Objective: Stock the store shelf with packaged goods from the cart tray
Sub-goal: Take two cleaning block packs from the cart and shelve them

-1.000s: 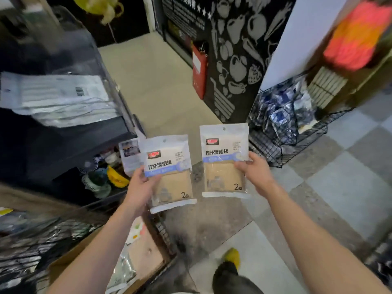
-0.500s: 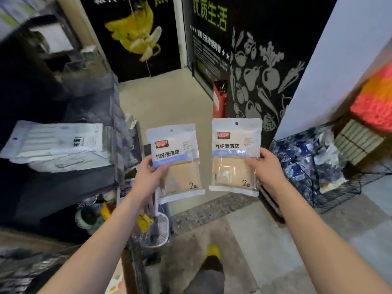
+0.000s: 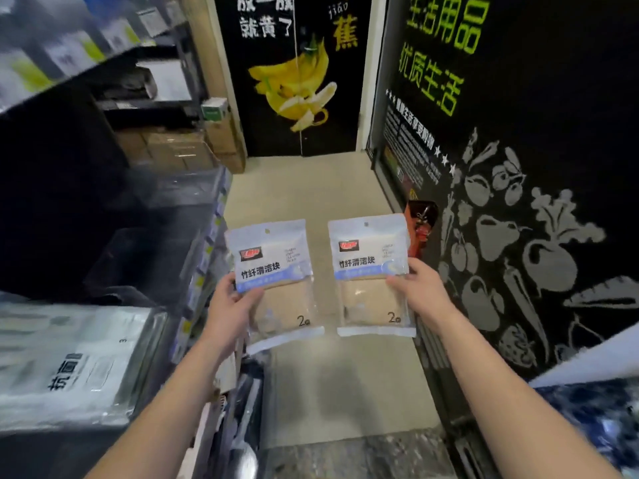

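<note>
Fingers (image 3: 252, 294) first: the left hand (image 3: 228, 307) has them wrapped round the near edge of the left packet (image 3: 276, 281), thumb across the front, so it's a firm pinch. That packet hangs just off the front edge of the shelf (image 3: 204, 264), nearly touching the strip of price tags. The right packet (image 3: 371, 274) is further out from the shelf, over the aisle floor, with a clear gap between the two. The right hand (image 3: 420, 293) grips it by the edge facing away from the shelf, thumb on the front, fingers tucked behind.

Both packets are upright, long side vertical, hang hole on top, print facing the person. The shelf sits off to the left of both, so I reckon the left hand is the nearer one and its packet goes in first. It'd need swinging sideways toward the shelf; the right one has to cross further. Can't make out the exact slot, that side's pretty blurry.
</note>
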Motion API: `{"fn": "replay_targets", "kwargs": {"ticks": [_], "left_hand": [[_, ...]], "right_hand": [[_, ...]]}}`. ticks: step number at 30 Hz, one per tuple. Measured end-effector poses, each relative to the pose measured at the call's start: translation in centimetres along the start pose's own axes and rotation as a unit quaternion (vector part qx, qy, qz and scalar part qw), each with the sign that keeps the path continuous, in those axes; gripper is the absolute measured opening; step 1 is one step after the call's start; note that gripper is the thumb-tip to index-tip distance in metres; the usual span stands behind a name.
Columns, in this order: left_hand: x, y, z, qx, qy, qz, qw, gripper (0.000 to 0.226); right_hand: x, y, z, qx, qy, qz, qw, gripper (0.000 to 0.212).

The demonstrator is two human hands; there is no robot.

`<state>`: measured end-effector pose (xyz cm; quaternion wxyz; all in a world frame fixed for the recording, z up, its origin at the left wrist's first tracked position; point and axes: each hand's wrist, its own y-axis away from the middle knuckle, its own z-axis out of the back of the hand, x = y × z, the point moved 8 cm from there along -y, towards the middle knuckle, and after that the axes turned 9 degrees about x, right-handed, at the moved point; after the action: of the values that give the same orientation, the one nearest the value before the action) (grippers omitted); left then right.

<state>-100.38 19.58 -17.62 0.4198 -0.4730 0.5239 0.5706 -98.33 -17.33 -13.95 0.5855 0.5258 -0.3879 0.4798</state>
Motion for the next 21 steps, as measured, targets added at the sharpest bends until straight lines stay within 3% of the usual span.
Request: {"fn": "replay_targets", "kwargs": {"ticks": [5,11,16,21], "left_hand": [[-0.8,-6.5,2.3,-0.070,0.015,0.023,0.997,0.040],[-2.2,-10.9,5.5,-0.210,0.031,0.023,0.977,0.033],[-4.2,-9.7,8.0,-0.347,0.055,0.037,0.936,0.038],[-6.0,-5.9,8.4,-0.465,0.056,0.034,0.883,0.034]], "right_hand": [[2.0,-10.8,-2.8,0.069,0.002,-0.003,0.998,0.034],[4.3,-25.4,-10.5,0.200,0.019,-0.005,0.980,0.028],[8.4,-33.7,-18.8,0.337,0.056,0.014,0.940,0.027],[12.1,-36.0,-27.6,0.465,0.078,0.046,0.881,0.025]]}}
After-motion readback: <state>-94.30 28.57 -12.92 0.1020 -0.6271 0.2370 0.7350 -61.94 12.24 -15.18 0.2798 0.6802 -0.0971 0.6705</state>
